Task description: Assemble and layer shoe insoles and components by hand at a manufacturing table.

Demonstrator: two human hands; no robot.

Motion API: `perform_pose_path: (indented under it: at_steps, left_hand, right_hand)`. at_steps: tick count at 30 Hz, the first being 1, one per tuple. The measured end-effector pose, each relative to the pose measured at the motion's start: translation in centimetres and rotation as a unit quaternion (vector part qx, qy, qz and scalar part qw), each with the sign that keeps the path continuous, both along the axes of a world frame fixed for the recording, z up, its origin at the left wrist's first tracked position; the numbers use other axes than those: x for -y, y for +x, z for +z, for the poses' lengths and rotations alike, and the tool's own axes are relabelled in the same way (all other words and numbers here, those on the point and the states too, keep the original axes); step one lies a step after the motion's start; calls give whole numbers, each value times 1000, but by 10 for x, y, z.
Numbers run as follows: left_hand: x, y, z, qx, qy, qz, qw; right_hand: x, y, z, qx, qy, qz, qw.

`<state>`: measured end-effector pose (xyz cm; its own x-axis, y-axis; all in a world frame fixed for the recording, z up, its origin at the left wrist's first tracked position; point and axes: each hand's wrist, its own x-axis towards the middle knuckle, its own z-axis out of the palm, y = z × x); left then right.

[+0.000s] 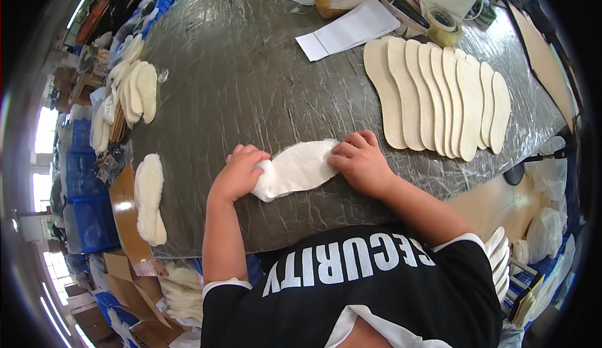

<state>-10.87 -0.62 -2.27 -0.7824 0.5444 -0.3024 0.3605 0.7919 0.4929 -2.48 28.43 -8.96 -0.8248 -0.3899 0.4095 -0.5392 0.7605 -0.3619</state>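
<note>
Grey, plastic-wrapped table fills a cluttered workshop, blue crates stacked along its left side. Near its front edge lies a white insole piece; the left hand pinches its left end with curled fingers, while the right hand presses flat on its right end. Cream insoles fan out beyond.

The table is covered in a glossy, wrinkled grey plastic sheet that catches the light. The white insole under both hands looks like soft, matt, fuzzy cloth. The row of cream insoles at far right looks smooth and matt, like pressed board. Near left, a fleecy insole lies on brown cardboard.
</note>
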Motion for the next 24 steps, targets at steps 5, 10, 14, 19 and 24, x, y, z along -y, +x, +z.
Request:
perform_pose_path:
  at_steps: [5, 10, 14, 19, 24]
  left_hand:
    - [19, 10, -7, -43, 36, 52, 997]
    - [8, 18, -9, -88, 151, 78, 982]
    - [-21, 8, 3, -27, 10, 105, 994]
    - [-13, -21, -3, 26, -18, -26, 999]
    - [-4, -15, 4, 14, -50, -74, 996]
  right_hand:
    - [3, 1, 1, 11, 7, -9, 1000]
    - [3, 0, -3, 3, 11, 3, 1000]
    - [1, 0, -3, -6, 5, 7, 1000]
    - [4, 0, -2, -7, -10, 8, 1000]
    - [4, 0, -1, -5, -14, 5, 1000]
